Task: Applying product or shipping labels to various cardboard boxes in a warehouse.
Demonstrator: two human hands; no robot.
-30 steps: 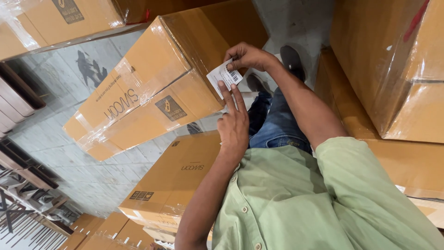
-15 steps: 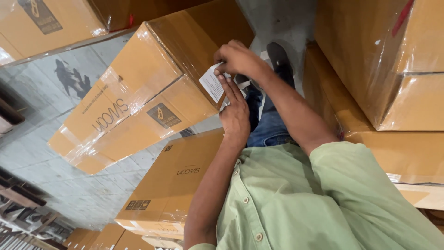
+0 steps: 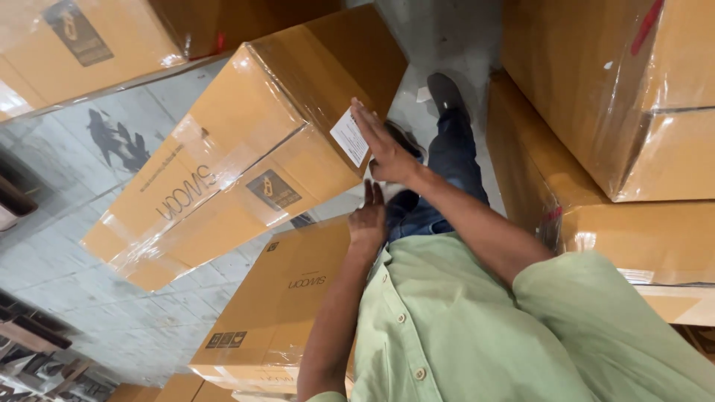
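Observation:
My right hand (image 3: 381,146) lies flat against the end face of a long tape-wrapped cardboard box (image 3: 238,149), its fingers pressing a white label (image 3: 349,136) onto the box. My left hand (image 3: 368,220) is just below it with the fingers straight and pointing up. A small white scrap of paper (image 3: 381,186) shows at its fingertips, under my right wrist. I cannot tell whether the left hand grips it. My green shirt, jeans and one dark shoe (image 3: 445,91) fill the lower right.
A second flat cardboard box (image 3: 279,305) lies under my left arm. Stacked wrapped cartons (image 3: 618,89) stand close on the right, and another carton (image 3: 82,45) is at top left. Grey tiled floor (image 3: 89,298) shows on the left.
Both hands held the white label off the box; now the right hand has laid it on the box end and presses it, and the left hand has dropped lower.

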